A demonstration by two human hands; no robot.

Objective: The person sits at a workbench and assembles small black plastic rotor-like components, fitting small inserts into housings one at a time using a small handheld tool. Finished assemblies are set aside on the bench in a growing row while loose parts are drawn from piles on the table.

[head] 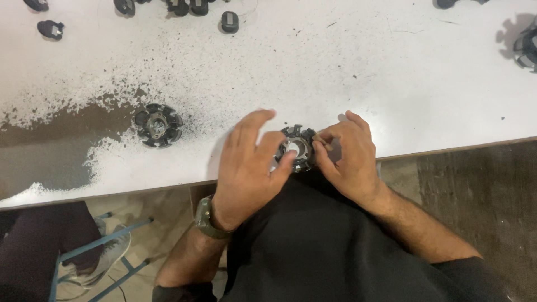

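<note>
Right now both hands work on one ring-shaped toothed metal part [296, 147] at the near edge of the counter [391, 72], roughly mid-length of that edge, just above the person's lap. The left hand [249, 165] lies over the part's left side, fingers [254, 126] spread and only loosely curled, thumb tip pressing on the ring's pale centre; it steadies the part more than it grips it. The right hand [349, 156] is closed in a pinch on a small brownish piece [323, 138] at the ring's upper right rim; what the piece is cannot be told, too small.

Judgement on doing this well: the ring wants to be held flat and kept from turning, so the left thumb should stay planted while the right pinch works at one tooth only. The part sits very near the counter edge, so a slip could send it into the lap. Pressure is better kept low and straight.

Counts:
- toothed rings: two for certain, the held one and a second ring [158, 124] lying free toward the left, at the border of a worn dark patch [50, 140] where the white coating has flaked off. A possible third [527, 47] sits cut off at the right edge.
- small dark caps [229, 22] along the far edge: about seven visible, some cropped, so the count is rough.
- hands: two, same person.
- wristwatch [204, 217]: one, on the left wrist.
- blue-framed stool [95, 251]: one, below the near left corner.
</note>
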